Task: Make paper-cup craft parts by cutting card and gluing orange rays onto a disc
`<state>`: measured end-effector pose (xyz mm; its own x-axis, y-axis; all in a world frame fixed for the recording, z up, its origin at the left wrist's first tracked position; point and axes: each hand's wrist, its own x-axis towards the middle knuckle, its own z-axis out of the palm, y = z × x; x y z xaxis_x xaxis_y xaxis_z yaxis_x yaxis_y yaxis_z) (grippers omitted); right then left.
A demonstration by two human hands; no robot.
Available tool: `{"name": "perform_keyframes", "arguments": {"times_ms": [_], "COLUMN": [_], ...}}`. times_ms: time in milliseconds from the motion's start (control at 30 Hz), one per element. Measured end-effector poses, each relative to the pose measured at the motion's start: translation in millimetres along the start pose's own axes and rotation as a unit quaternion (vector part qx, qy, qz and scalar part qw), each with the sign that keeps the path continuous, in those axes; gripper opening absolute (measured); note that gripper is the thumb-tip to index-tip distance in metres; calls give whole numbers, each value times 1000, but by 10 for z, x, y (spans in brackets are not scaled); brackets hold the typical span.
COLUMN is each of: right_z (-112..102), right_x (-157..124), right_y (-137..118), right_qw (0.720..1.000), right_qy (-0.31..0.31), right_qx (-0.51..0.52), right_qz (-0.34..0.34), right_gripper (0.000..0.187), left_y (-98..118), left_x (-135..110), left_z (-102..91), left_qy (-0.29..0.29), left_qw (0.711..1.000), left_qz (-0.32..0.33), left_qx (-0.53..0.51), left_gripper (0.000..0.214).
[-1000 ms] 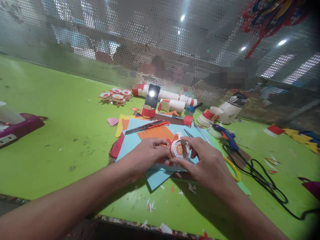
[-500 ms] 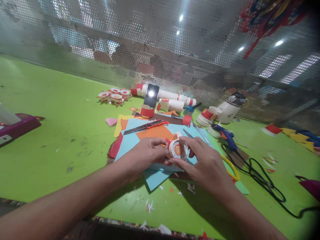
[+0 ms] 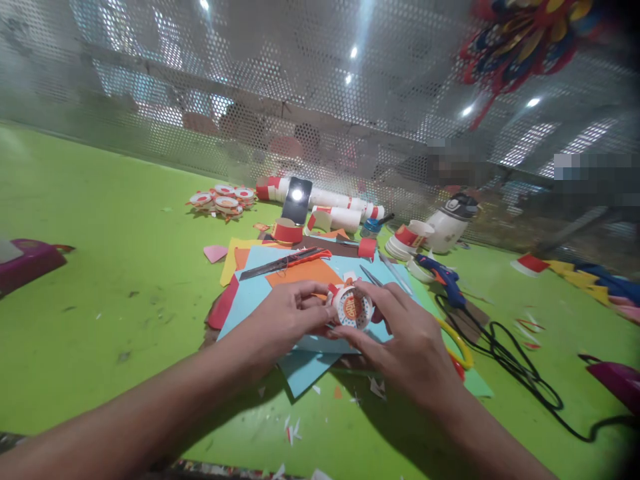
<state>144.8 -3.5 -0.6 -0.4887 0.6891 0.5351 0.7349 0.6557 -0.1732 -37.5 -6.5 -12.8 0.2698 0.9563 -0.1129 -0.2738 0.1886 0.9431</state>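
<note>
Between both hands is a cut-down paper cup (image 3: 354, 308), its round end with an orange printed patch and dark dots turned towards me. Red paper pieces stick out from its side. My left hand (image 3: 300, 310) pinches the cup's left side with thumb and fingers. On the opposite side, my right hand (image 3: 400, 327) grips the rim between thumb and fingertips. Under the hands lie light-blue paper sheets (image 3: 307, 373) and an orange sheet (image 3: 300, 272). A cutter knife (image 3: 280, 263) with a red handle rests on the sheets just beyond.
A blue glue gun (image 3: 445, 277) with a looped black cable lies right, near yellow-handled scissors (image 3: 463, 343). Behind stand a phone (image 3: 297, 203) with its light on, stacked paper cups (image 3: 407, 240) and a white bottle (image 3: 453, 223). Several decorated cup discs (image 3: 225, 200) sit at back left.
My view has shifted slightly, so the table things appear a little lower and further left. Both hands still hold the paper cup, and its printed end looks slightly turned.
</note>
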Motion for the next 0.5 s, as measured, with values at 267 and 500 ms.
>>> {"name": "perform_keyframes", "arguments": {"times_ms": [267,500], "right_z": [16,42], "right_x": [8,7], "right_y": [-9,-48], "right_qw": [1000,1000], "right_qy": [9,11], "right_qx": [4,-16], "right_qz": [-3,3], "right_gripper": [51,55], "left_y": [14,-28], "left_x": [-24,-13], "left_z": [-11,-11], "left_qy": [-15,7], "left_qw": [1000,1000], "left_qz": [1,-19], "left_qx": [-10,-12], "left_gripper": [23,23]}}
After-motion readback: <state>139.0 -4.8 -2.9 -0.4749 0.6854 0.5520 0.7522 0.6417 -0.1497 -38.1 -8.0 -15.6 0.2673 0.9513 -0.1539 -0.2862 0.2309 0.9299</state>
